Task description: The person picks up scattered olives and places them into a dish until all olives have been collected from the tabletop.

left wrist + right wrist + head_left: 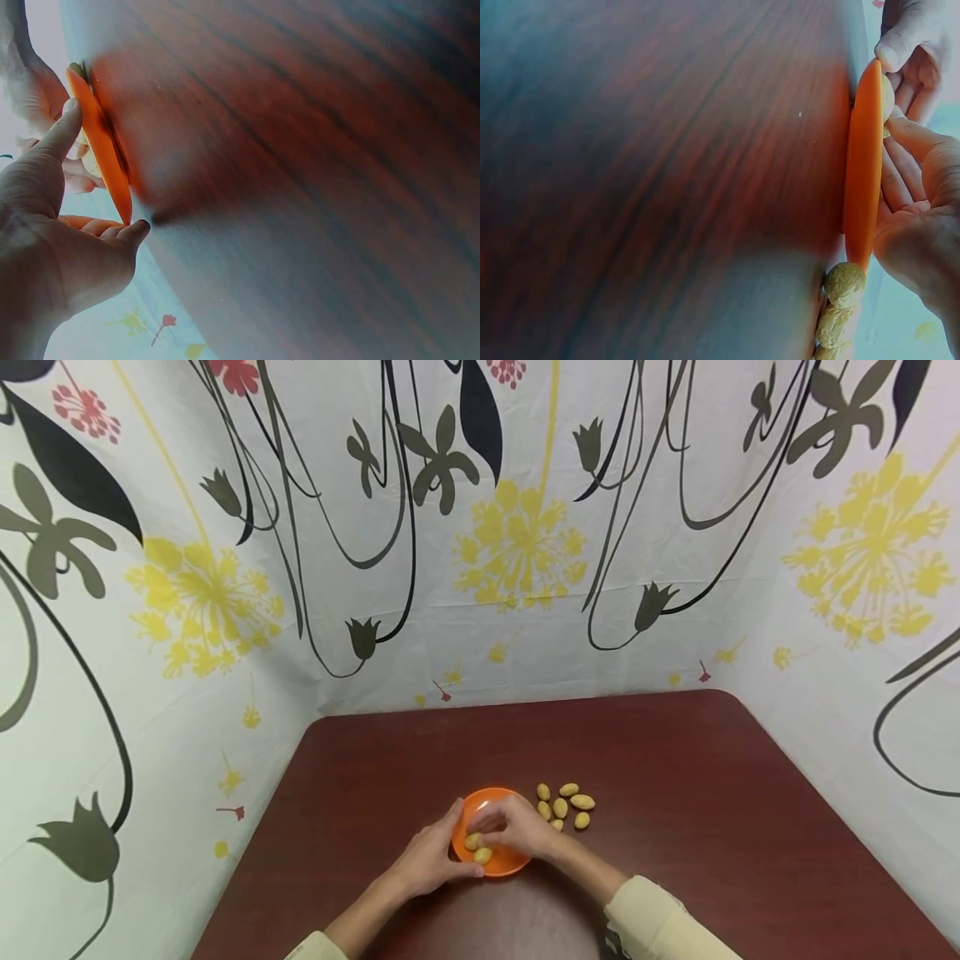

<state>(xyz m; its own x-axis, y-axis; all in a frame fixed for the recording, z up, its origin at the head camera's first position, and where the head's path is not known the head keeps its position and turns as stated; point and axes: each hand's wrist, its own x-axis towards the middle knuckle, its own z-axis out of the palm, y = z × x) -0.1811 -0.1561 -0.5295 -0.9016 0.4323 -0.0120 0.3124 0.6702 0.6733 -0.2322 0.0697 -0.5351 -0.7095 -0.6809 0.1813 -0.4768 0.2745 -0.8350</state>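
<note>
Beige sleeves (663,920) lead to the left grip (429,857), grasping a round orange dish (508,862) by its rim, and the right grip (519,828), pinching or not I cannot tell, at yellowish oval lumps (482,856) inside, probably light and firm, best held mid-body.

Worktop (675,810): dark red-brown, rounded far corners, streaky grain in wrist views. White wall covering (480,681) behind it and along both sides, floral print: big yellow flower heads (521,547), grey-green tulips (363,639), dark leaves (482,422), long curling stems (411,552), reddish blooms (235,375) up top. Small yellow and red sprigs lower down.
</note>
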